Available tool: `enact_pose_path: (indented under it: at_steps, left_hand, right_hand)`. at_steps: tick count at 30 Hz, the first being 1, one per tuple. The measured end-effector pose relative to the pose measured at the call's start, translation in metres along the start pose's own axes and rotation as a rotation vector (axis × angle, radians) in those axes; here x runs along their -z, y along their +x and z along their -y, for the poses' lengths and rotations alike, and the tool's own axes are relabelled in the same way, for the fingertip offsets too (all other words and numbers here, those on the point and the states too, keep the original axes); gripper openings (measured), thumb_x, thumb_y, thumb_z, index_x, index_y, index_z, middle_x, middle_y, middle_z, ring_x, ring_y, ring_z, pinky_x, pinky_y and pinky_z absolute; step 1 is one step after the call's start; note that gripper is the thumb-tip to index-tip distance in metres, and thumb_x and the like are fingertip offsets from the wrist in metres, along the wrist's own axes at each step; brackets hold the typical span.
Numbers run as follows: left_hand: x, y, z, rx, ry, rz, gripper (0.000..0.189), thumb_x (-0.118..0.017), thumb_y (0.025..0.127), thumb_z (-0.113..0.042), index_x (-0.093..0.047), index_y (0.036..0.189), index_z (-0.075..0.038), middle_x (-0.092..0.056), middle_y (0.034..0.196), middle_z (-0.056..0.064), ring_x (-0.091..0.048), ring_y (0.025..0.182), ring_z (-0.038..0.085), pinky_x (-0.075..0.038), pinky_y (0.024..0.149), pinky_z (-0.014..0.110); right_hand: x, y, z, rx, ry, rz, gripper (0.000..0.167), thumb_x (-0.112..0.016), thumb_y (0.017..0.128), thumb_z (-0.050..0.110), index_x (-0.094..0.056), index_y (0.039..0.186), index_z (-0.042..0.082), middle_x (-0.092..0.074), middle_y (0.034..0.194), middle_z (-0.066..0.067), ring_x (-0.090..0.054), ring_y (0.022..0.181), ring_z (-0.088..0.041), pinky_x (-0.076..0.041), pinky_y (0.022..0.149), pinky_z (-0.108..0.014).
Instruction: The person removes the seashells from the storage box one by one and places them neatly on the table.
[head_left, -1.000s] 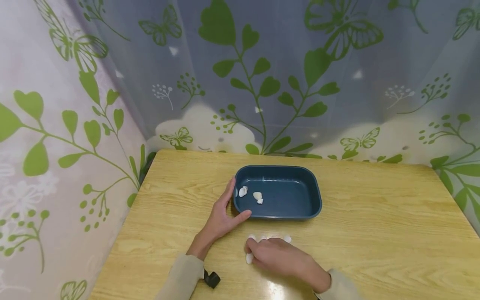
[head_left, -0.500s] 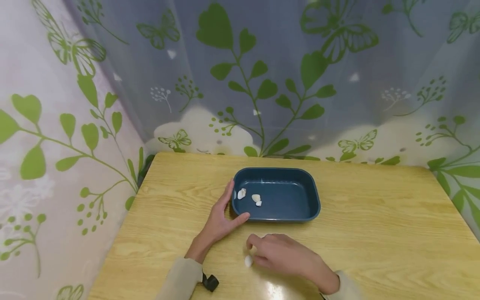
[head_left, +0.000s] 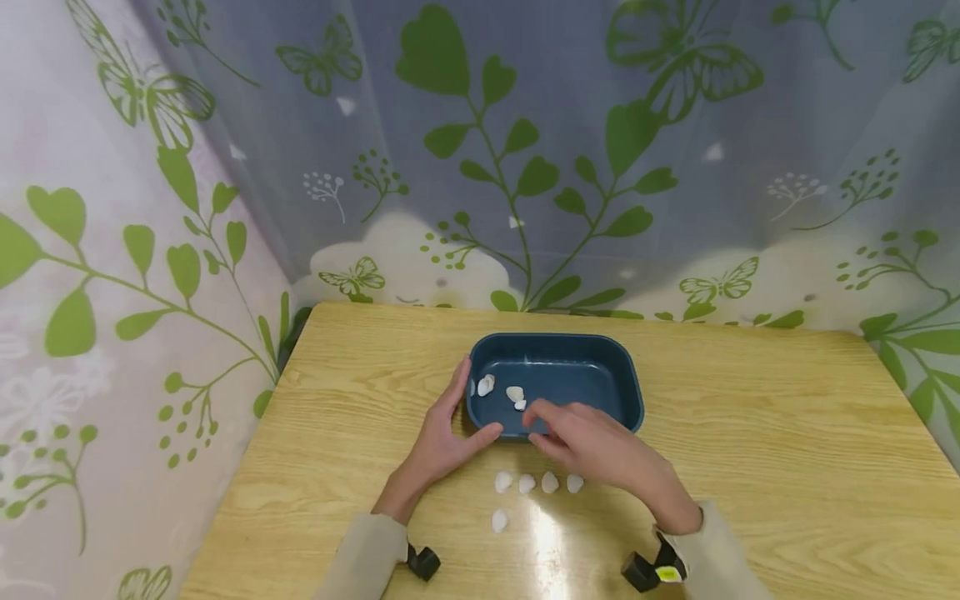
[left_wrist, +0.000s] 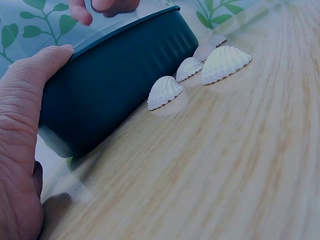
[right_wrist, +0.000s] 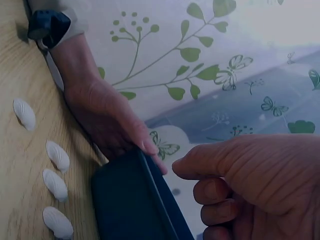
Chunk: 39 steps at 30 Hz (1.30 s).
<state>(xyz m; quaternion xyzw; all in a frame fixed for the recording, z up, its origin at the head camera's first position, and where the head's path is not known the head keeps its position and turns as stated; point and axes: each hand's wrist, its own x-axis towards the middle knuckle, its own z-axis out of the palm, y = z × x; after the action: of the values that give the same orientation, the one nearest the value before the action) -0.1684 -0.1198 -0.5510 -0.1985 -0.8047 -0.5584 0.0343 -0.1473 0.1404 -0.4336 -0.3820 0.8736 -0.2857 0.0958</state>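
Note:
A dark blue rectangular plastic basin (head_left: 555, 382) stands on the table, with a few white seashells (head_left: 514, 393) in its left part. My left hand (head_left: 438, 437) steadies the basin's left end, its fingers straight along the outer wall and its thumb on the front rim. Over the basin's front rim reaches my right hand (head_left: 596, 446), its fingertips close to the small shell (head_left: 520, 405). Nothing shows between its thumb and index finger. In front of the basin several ribbed seashells (head_left: 550, 482) lie in a row, and a single shell (head_left: 499, 521) lies nearer below the row's left end.
The light wooden table (head_left: 750, 417) reaches back to a grey-blue curtain (head_left: 570, 125) printed with green leaves and butterflies. A paler patterned curtain (head_left: 112, 250) hangs along the left side. Black wrist cameras (head_left: 640, 572) sit on both wrists.
My right hand has left the row of shells and moved forward over the basin, uncovering the row. The single nearer shell stays on the table. My left hand has stayed on the basin.

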Motion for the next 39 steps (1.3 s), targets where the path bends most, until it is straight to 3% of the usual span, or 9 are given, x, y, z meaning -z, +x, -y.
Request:
enact_pose_path:
  at_steps: [11, 18, 26, 32, 39]
  left_hand:
    - [0.001, 0.002, -0.002, 0.004, -0.003, 0.000, 0.105, -0.082, 0.091, -0.042, -0.014, 0.169, -0.025, -0.015, 0.175, 0.007, -0.013, 0.160, 0.018, -0.020, 0.128, 0.052]
    - [0.001, 0.002, -0.005, 0.020, -0.010, 0.008, 0.105, -0.082, 0.091, -0.036, -0.013, 0.169, -0.026, -0.014, 0.175, 0.004, -0.012, 0.160, 0.016, -0.018, 0.128, 0.051]
    - [0.000, 0.001, -0.002, 0.016, -0.019, 0.001, 0.105, -0.083, 0.091, -0.026, -0.013, 0.169, -0.027, -0.014, 0.175, 0.002, -0.013, 0.160, 0.018, -0.019, 0.128, 0.053]
    - [0.001, 0.000, -0.004, 0.022, -0.021, 0.011, 0.105, -0.082, 0.092, -0.033, -0.012, 0.169, -0.026, -0.013, 0.176, 0.004, -0.012, 0.160, 0.017, -0.018, 0.128, 0.051]
    - [0.002, 0.000, -0.004, 0.025, -0.016, 0.020, 0.105, -0.081, 0.092, -0.039, -0.012, 0.170, -0.024, -0.012, 0.176, 0.001, -0.011, 0.160, 0.017, -0.019, 0.128, 0.051]
  right_hand:
    - [-0.002, 0.011, -0.025, -0.027, -0.082, -0.066, 0.016, -0.066, 0.102, 0.009, -0.067, 0.118, 0.005, -0.041, 0.057, 0.015, -0.033, 0.047, 0.002, -0.028, 0.046, -0.018]
    - [-0.004, 0.023, -0.042, -0.068, -0.117, -0.060, 0.020, -0.066, 0.103, 0.009, -0.069, 0.122, 0.005, -0.044, 0.059, 0.013, -0.038, 0.049, 0.000, -0.032, 0.047, -0.020]
    - [-0.007, 0.034, -0.054, -0.059, -0.102, -0.048, 0.020, -0.067, 0.102, 0.007, -0.070, 0.122, 0.005, -0.047, 0.060, 0.011, -0.040, 0.050, -0.002, -0.035, 0.051, -0.021]
    - [-0.009, 0.041, -0.061, -0.048, -0.102, -0.044, 0.021, -0.068, 0.101, 0.008, -0.071, 0.122, 0.008, -0.049, 0.062, 0.011, -0.039, 0.050, -0.002, -0.035, 0.050, -0.021]
    - [-0.014, 0.047, -0.067, -0.065, -0.085, 0.013, 0.032, -0.061, 0.104, 0.006, -0.070, 0.135, 0.011, -0.043, 0.058, 0.011, -0.031, 0.046, -0.002, -0.028, 0.048, -0.020]
